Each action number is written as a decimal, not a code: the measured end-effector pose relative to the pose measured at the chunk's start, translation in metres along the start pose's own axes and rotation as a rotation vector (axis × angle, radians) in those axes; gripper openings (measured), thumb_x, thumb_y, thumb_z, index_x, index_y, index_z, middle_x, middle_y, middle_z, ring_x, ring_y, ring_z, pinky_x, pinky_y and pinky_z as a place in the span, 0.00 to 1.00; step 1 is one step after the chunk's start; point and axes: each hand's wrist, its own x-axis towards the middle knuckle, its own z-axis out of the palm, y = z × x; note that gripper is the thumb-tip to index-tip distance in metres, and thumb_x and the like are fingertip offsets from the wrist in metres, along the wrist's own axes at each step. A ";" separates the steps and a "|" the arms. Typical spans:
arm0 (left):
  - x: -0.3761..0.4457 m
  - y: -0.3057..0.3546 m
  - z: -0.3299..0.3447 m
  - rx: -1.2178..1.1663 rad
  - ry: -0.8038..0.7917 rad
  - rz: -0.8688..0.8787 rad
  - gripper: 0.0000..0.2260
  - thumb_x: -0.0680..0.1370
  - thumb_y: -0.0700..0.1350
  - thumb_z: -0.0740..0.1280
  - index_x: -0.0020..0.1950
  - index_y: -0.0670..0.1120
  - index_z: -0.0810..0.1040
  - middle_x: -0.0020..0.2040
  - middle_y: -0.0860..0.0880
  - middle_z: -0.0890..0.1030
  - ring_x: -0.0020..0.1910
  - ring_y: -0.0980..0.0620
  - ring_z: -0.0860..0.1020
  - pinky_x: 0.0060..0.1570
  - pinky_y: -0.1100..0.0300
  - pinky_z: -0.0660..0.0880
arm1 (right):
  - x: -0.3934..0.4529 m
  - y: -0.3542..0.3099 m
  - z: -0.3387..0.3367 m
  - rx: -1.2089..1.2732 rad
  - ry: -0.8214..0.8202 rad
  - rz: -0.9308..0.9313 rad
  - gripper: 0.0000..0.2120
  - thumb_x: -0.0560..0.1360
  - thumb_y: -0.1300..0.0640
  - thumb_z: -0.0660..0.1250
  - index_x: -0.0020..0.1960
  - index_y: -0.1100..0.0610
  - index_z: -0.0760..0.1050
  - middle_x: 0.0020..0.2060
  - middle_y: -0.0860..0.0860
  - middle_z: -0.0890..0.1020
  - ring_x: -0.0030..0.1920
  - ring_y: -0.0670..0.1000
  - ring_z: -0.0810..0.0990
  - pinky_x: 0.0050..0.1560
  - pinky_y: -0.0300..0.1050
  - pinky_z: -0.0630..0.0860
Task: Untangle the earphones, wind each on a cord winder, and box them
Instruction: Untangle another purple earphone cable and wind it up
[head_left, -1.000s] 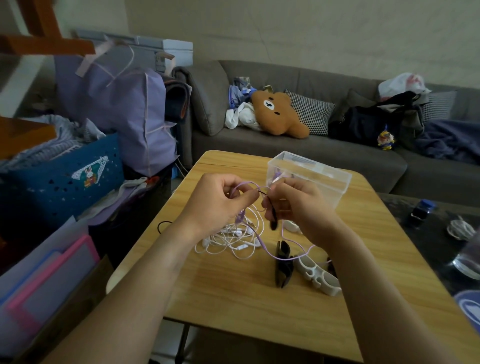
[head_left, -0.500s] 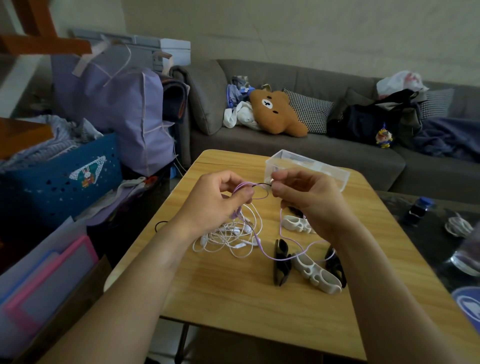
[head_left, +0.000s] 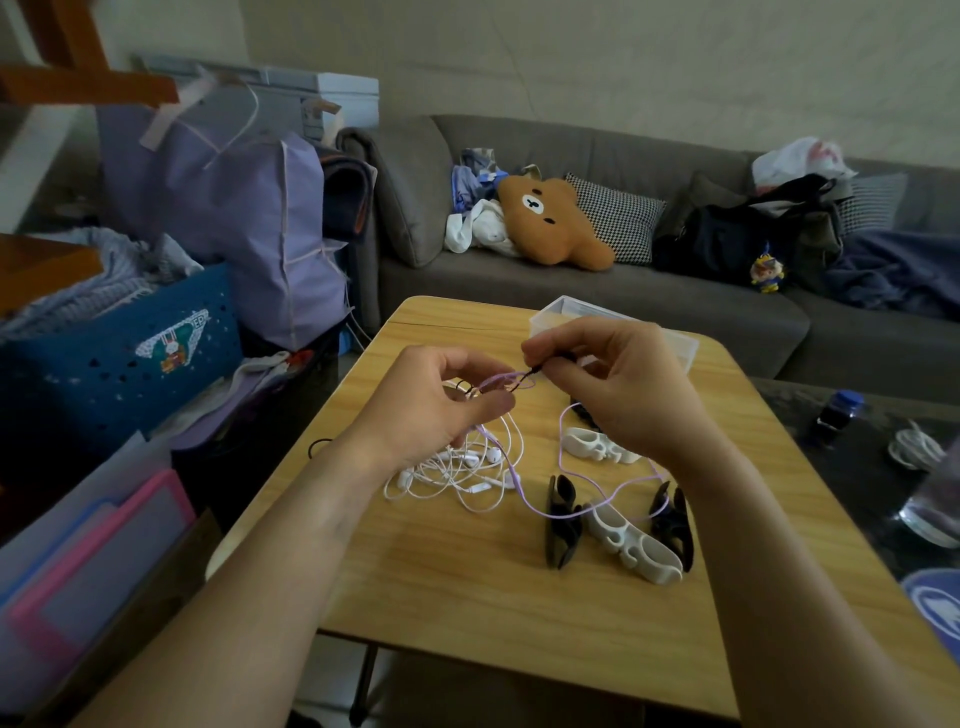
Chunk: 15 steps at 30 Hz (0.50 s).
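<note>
Two hands (head_left: 524, 395) pinch cords; five cord winders (head_left: 631, 543); one box (head_left: 680, 348).

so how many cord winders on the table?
4 in view: white winder below the right hand, then a front row of black, white, black. More may be hidden behind the hand.

Tangle of white earphones (head_left: 457, 470) lying loose on the bench. Lilac earphone cord (head_left: 566, 488) looped up at the knot, trailing down across the cord winders. Thin black cord (head_left: 535, 370) crossing the lilac loop. Two white cord winders (head_left: 631, 543) and two black cord winders (head_left: 562, 522) lying flat nearby. Clear plastic box (head_left: 680, 345) at the far edge, open-topped.
</note>
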 end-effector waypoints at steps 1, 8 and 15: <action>-0.001 0.001 0.000 -0.004 -0.007 -0.006 0.11 0.73 0.38 0.76 0.54 0.46 0.84 0.44 0.49 0.85 0.29 0.48 0.72 0.25 0.65 0.70 | 0.000 -0.001 0.000 -0.042 -0.009 -0.010 0.13 0.77 0.65 0.70 0.48 0.47 0.84 0.44 0.43 0.86 0.40 0.36 0.81 0.43 0.32 0.75; -0.003 0.004 0.000 -0.021 -0.030 -0.030 0.15 0.70 0.40 0.78 0.56 0.46 0.83 0.48 0.46 0.85 0.32 0.49 0.76 0.28 0.65 0.74 | -0.001 -0.004 0.004 -0.137 -0.055 0.020 0.13 0.74 0.62 0.75 0.51 0.45 0.82 0.45 0.41 0.85 0.44 0.39 0.83 0.49 0.37 0.80; -0.002 0.005 -0.001 -0.050 -0.047 -0.010 0.14 0.71 0.39 0.78 0.56 0.44 0.83 0.49 0.43 0.85 0.34 0.42 0.77 0.28 0.63 0.75 | -0.002 -0.005 0.006 0.007 0.004 0.036 0.12 0.64 0.56 0.82 0.42 0.52 0.80 0.38 0.48 0.86 0.39 0.46 0.86 0.44 0.47 0.83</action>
